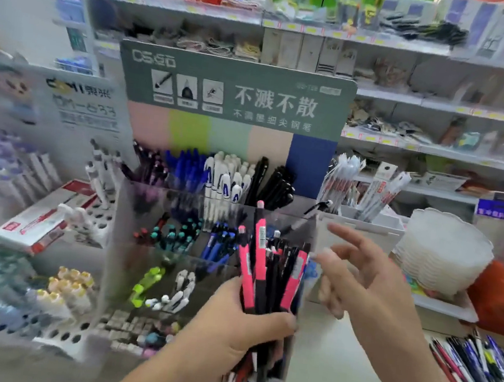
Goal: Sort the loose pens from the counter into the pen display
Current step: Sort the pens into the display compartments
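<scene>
Sorting pens at a shop counter [335, 357], seen from the head camera.

Behind everything, stood long white store shelves [417, 49] stocked with blurred packaged goods. In front, centre, rose the tiered clear-plastic pen display [180, 201] with its grey-green printed header card, holding blue, white, black, teal and green pens in separate compartments. At far right, near a stack of white scalloped plastic plates [444, 253], lay a heap of loose mixed-colour pens [481, 374] on the counter. Gripped upright in the left hand [235, 330], fingers curled round it just before the display's right side: a bundle of pink-and-black pens [269, 271]. Beside the bundle, not touching, hovered the right hand [360, 275], fingers spread and holding nothing.
</scene>
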